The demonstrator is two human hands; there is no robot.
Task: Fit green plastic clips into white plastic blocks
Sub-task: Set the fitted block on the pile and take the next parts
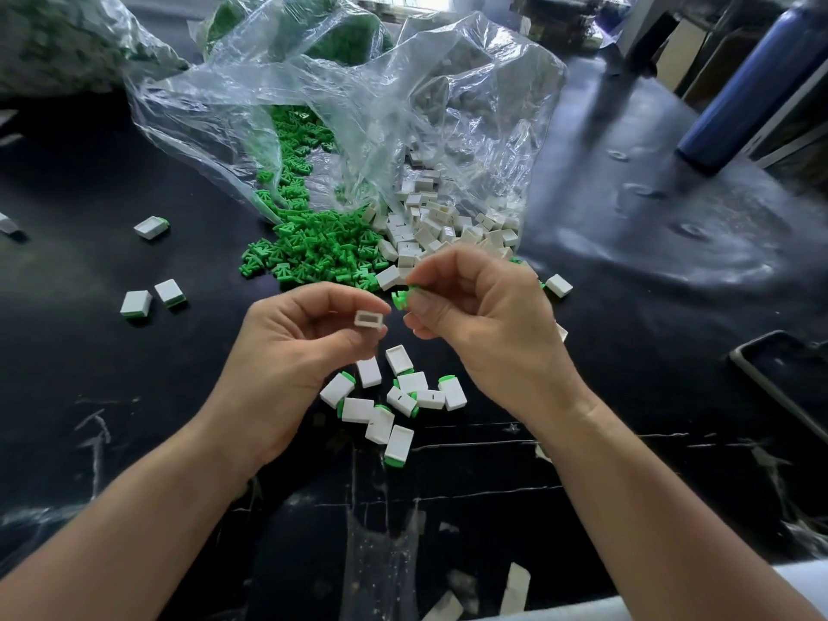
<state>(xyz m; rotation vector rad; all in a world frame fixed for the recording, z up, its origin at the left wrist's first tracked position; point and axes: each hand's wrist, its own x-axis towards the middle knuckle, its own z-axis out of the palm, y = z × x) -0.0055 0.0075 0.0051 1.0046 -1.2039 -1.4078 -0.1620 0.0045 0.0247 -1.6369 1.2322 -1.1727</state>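
The left hand (304, 347) is raised above the black table (649, 280), fingers curled, pinching a white block (370, 319) between thumb and fingertips; the block's open slot faces the camera. The right hand (484, 324) is level with it, thumb and forefinger pinching a green clip (401, 298) just beside the block, not yet inserted. Both forearms enter from the lower edge.

Directly below the hands lies a cluster of assembled blocks (394, 398), each with a green end showing. Beyond the hands, a loose green clip pile (313, 251) touches a white block pile (441, 228); both spill from a clear plastic bag (358, 105). Three assembled pieces (151, 227) lie apart at left. A blue bottle (752, 82) stands at far right.

The right hand hides most of the clip. A dark rimmed object (779, 374) at right is cut off and cannot be identified.
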